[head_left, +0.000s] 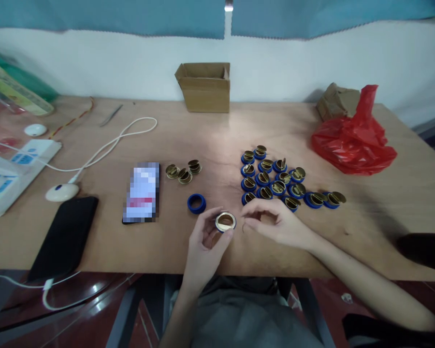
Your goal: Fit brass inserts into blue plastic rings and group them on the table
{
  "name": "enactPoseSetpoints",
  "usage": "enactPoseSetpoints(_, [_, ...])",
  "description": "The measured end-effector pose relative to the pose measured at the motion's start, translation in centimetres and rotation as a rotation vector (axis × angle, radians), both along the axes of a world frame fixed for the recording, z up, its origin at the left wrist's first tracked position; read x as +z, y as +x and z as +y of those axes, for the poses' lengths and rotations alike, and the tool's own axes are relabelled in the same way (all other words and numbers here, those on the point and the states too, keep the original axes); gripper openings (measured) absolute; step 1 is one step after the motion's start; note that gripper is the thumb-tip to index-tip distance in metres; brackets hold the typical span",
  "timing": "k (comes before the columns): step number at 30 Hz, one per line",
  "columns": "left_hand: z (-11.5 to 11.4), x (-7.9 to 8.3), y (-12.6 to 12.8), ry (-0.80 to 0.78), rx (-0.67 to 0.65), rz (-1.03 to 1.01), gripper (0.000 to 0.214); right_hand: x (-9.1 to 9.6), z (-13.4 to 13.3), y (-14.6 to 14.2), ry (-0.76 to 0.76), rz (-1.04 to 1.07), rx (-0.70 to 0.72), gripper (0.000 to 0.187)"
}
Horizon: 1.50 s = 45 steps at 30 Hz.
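Note:
My left hand [206, 241] grips a round gold-coloured metal fitting [225, 222] with a blue edge between thumb and fingers, just above the table's front part. To its right, my right hand [275, 222] has thumb and forefinger pinched together, apart from the fitting. A thin dark sliver shows at those fingertips, too small to name. An unfilled blue ring [196, 204] lies beyond my left hand. Farther back are three loose gold-coloured fittings [184, 176] with raised flaps. Several similar fittings [278, 187], set in blue rings, lie in rough rows behind my right hand, which partly covers the nearest ones.
A phone with a lit screen [142, 193] and a dark phone [65, 237] lie left, near white cables and a power strip [20, 174]. An opened cardboard box [207, 94] stands by the wall. A red plastic bag [353, 145] sits at right beside crumpled brown cardboard [335, 102].

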<state>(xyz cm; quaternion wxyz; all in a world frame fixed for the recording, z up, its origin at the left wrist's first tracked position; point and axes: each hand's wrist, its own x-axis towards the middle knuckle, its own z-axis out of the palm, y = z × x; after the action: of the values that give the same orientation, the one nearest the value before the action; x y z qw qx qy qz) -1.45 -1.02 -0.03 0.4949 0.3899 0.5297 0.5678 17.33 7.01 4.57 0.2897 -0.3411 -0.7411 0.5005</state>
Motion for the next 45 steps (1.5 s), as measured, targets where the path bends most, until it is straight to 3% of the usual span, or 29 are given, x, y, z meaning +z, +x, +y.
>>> enactPoseSetpoints(3, [0.0, 0.1, -0.1, 0.008, 0.067, -0.006, 0.043, 0.2, 0.4, 1.0, 0.041, -0.159, -0.066, 0.014])
enactPoseSetpoints(8, [-0.1, 0.2, -0.1, -0.024, 0.066, -0.004, 0.049, 0.9, 0.5, 1.6, 0.099, -0.551, 0.145, 0.013])
enactPoseSetpoints(14, [-0.1, 0.1, 0.0, -0.027, 0.065, 0.015, 0.043, 0.0, -0.3, 0.3, 0.158, -0.715, 0.098, 0.021])
enactPoseSetpoints(20, [-0.2, -0.1, 0.0, -0.03, 0.047, 0.042, 0.04, -1.3, -0.8, 0.1, 0.193, -0.725, 0.077, 0.023])
enactPoseSetpoints(30, [-0.2, 0.0, 0.1, 0.014, 0.013, 0.051, 0.042, 0.1, -0.6, 0.5, 0.177, -0.56, 0.197, 0.016])
enactPoseSetpoints(33, [-0.2, -0.1, 0.2, 0.063, 0.014, 0.083, 0.042, 0.1, -0.4, 0.5, 0.16, -0.497, 0.174, 0.02])
enactPoseSetpoints(37, [-0.5, -0.4, 0.4, 0.107, 0.041, 0.141, 0.046, 0.4, -0.1, 0.5, 0.006, -0.298, 0.068, 0.034])
enactPoseSetpoints(42, [-1.0, -0.9, 0.6, 0.132, 0.053, 0.318, 0.051, 0.2, 0.2, 0.0, -0.51, 0.033, 0.15, 0.043])
enactPoseSetpoints(45, [-1.1, -1.0, 0.6, 0.183, 0.021, 0.424, 0.052, -0.6, 0.1, -0.6, -0.684, 0.144, 0.146, 0.043])
